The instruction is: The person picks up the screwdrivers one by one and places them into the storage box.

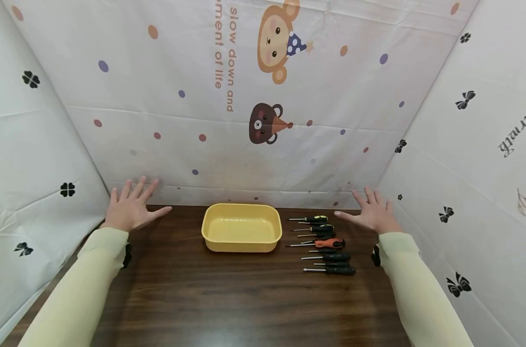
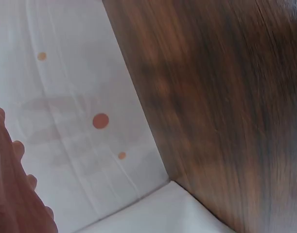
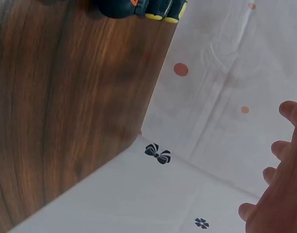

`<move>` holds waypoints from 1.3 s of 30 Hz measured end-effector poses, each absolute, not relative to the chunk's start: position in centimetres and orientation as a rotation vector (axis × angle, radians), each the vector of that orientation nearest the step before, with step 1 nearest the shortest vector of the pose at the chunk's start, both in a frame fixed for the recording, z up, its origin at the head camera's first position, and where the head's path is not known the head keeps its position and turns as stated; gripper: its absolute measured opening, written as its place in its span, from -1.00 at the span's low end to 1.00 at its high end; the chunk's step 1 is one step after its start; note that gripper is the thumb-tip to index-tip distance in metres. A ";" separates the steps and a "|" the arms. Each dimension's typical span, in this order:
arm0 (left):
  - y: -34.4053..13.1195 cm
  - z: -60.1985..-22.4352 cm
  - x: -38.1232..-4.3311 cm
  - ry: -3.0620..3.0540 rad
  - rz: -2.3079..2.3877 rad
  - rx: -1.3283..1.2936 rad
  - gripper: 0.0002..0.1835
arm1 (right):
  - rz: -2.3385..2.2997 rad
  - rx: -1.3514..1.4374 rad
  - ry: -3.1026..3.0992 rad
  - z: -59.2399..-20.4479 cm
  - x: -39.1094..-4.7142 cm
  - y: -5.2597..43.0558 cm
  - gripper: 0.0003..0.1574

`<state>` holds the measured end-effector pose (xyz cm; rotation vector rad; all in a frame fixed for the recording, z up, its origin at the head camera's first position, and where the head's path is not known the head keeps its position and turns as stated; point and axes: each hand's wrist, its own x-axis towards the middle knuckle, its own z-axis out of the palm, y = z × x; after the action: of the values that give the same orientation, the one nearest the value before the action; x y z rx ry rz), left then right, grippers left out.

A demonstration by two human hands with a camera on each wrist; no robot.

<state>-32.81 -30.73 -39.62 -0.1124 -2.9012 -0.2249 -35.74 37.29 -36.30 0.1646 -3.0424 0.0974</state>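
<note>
My left hand (image 1: 130, 207) is spread with straight fingers over the far left corner of the table and holds nothing. On the far right my right hand (image 1: 373, 213) is spread the same way, also holding nothing, just right of the screwdrivers. Several screwdrivers lie in a column with tips to the left; among them is an orange-and-black screwdriver (image 1: 330, 243) and a black one (image 1: 341, 271) nearest me. Left of them stands a yellow plastic tray (image 1: 241, 248) with nothing in it. In the right wrist view, screwdriver handles (image 3: 116, 7) show at the top edge.
The brown wooden table (image 1: 228, 299) is bounded at the back by a white cloth (image 1: 228, 159) printed with dots and cartoon animals. Similar white cloths hang along the left side (image 1: 24, 144) and right side (image 1: 471, 159).
</note>
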 end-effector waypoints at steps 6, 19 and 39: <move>-30.1 -40.9 -32.7 -2.855 -0.232 -0.154 0.13 | 0.139 0.220 -3.019 -37.0 -35.2 37.2 0.40; -27.5 -43.4 -32.2 -2.833 -0.304 -0.237 0.10 | 0.306 0.314 -2.942 -39.9 -33.7 36.9 0.24; -22.5 -46.1 -31.2 -2.810 -0.660 -0.288 -0.05 | 0.711 0.399 -2.889 -44.4 -30.6 35.7 -0.12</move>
<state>-31.15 -22.52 -46.05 -0.2876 -2.8097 -0.6603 -30.63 35.68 -44.40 0.3992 -2.8891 0.7108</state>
